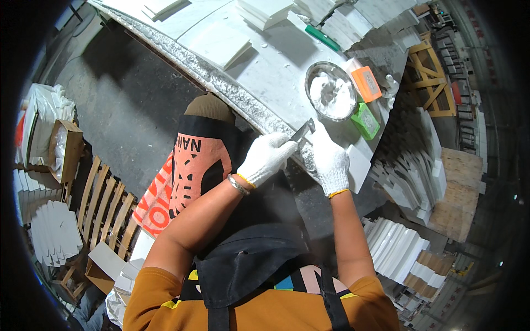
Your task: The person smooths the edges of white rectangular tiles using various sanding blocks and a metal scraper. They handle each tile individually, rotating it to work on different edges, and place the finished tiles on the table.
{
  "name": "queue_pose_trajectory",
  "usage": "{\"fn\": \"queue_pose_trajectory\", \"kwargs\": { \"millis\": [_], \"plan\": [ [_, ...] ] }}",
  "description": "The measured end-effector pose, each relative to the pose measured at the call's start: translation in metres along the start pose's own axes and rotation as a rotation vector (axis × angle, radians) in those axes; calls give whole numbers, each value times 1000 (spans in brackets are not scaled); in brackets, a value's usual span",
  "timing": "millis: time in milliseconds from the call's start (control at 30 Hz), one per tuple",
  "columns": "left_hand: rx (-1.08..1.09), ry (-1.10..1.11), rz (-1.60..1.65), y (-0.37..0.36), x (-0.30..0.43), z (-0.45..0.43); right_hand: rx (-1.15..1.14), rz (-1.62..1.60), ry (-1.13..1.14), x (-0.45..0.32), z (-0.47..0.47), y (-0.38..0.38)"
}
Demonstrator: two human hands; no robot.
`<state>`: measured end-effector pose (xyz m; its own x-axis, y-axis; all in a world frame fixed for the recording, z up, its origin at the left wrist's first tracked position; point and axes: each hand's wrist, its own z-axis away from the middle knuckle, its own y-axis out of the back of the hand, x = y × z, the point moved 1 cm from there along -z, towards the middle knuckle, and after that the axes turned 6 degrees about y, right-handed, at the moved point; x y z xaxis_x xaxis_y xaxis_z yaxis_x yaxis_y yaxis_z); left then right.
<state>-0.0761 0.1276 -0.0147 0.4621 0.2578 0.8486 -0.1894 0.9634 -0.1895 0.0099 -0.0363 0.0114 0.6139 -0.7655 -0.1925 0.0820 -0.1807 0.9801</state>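
Observation:
My left hand [268, 156], in a white knit glove with a yellow cuff edge, grips a flat metal scraper blade [299, 133] over the table's front edge. The gloved fingers of my right hand [332, 162] close at the blade's far end; whether they hold a second small piece there is unclear. Just beyond my hands stands a metal bowl [309, 99] of white paste [333, 96]. Right of the bowl are an orange box [366, 84] and a green box [365, 121], both bearing writing. A white tile [358, 167] lies beside my right hand.
White marble tiles [215, 43] lie on the white-streaked stone worktop [281, 74], with a stack [265, 10] farther back. A green-handled tool [323, 38] lies beyond the bowl. Wooden pallet slats [101, 202] stand at left. Slabs [408, 165] and stacked panels [395, 246] stand at right.

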Motion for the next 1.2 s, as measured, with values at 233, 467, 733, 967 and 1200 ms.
{"fn": "queue_pose_trajectory", "kwargs": {
  "millis": [233,467,733,967,1200],
  "plan": [
    [16,-99,-65,-1,-7,-4,56,41,57,-6,4,-5],
    [37,-152,-113,-1,-10,-4,-93,73,39,-16,7,0],
    [79,-181,-234,1,-3,1,-178,117,41,-22,6,8],
    [288,-731,-518,-8,-24,-9,14,-5,67,-6,2,5],
    [225,-447,-566,-6,-17,-1,189,-216,131,0,-8,4]
  ]
}}
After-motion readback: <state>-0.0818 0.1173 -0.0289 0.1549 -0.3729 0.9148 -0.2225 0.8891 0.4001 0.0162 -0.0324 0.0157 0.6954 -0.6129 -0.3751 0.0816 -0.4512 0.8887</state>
